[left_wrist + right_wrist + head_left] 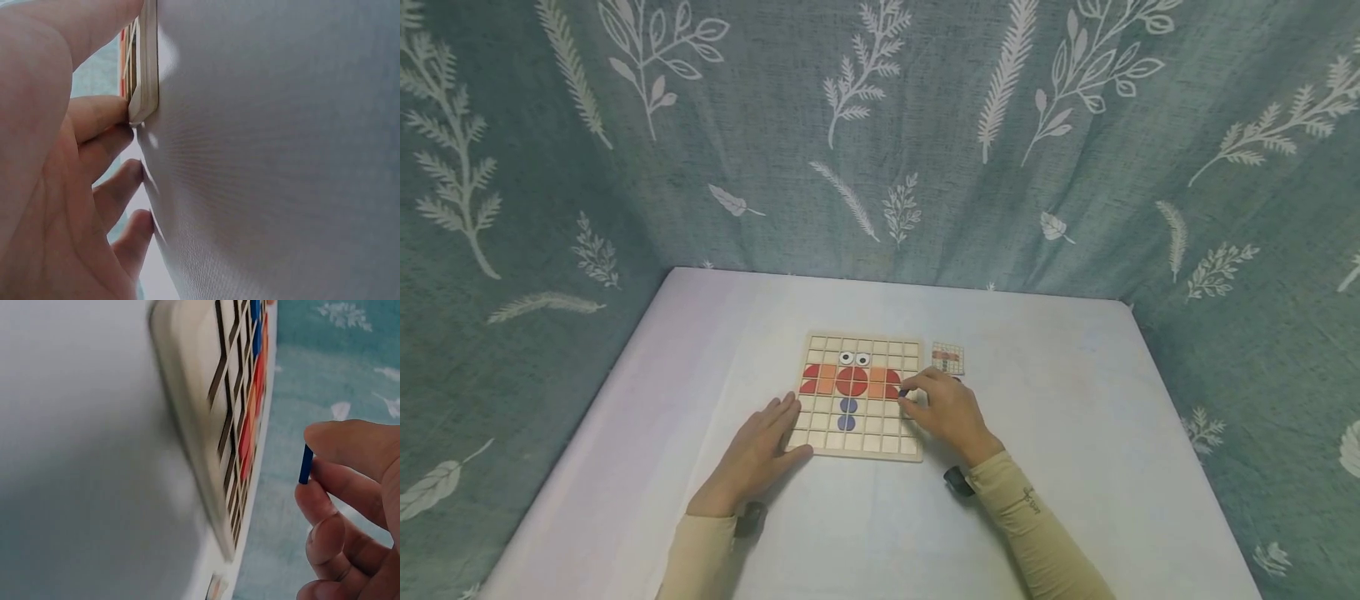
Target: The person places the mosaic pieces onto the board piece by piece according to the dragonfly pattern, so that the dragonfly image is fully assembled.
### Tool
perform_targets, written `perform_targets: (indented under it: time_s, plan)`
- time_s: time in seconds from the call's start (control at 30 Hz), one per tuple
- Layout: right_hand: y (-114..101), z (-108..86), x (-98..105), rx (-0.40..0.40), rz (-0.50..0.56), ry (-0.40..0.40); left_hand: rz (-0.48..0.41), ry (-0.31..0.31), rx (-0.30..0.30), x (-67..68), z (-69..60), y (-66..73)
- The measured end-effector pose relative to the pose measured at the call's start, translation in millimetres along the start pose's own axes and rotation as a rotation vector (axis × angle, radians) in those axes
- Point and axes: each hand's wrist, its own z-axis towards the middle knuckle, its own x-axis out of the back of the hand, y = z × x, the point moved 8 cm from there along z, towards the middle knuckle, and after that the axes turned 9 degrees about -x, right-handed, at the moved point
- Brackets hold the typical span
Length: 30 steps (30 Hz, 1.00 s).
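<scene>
A square wooden grid board [865, 456] lies on the white table with coloured tiles in its cells. My left hand [752, 450] rests at the board's lower left corner, the thumb by the front edge and fingertips against the left side. Between thumb and fingertips my right hand [951, 412] pinches a thin blue tile [305, 464], held on edge above the board's right side. The tiles form a red circle [852, 382], orange squares [826, 379] and red curved pieces at both sides, two eye tiles [854, 359] above, and two blue circles [847, 414] below.
A small pattern card [948, 358] lies to the right of the board, near my right hand. Something small and dark shows partly behind that hand. Patterned green curtains [880, 167] surround the white table [1037, 350] at the back and sides.
</scene>
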Motion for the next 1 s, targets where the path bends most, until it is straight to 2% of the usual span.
perform_targets:
  time_s: [0.27, 0.53, 0.83, 1.0]
  plan:
    - [-20, 1.4, -16, 0.013, 0.04, -0.049, 0.019, 0.006, -0.012, 0.1, 1.1, 0.8]
    - [-40, -0.2, -28, 0.02, 0.007, -0.095, 0.01, 0.005, -0.002, -0.2, -0.2, -0.8]
    - [-73, -6.7, -45, 0.167, -0.004, -0.126, 0.003, -0.002, 0.007, 0.0, -0.2, -0.3]
    - [-83, -8.8, -54, 0.196, 0.001, -0.185, 0.007, -0.008, 0.008, -0.3, -0.6, 0.2]
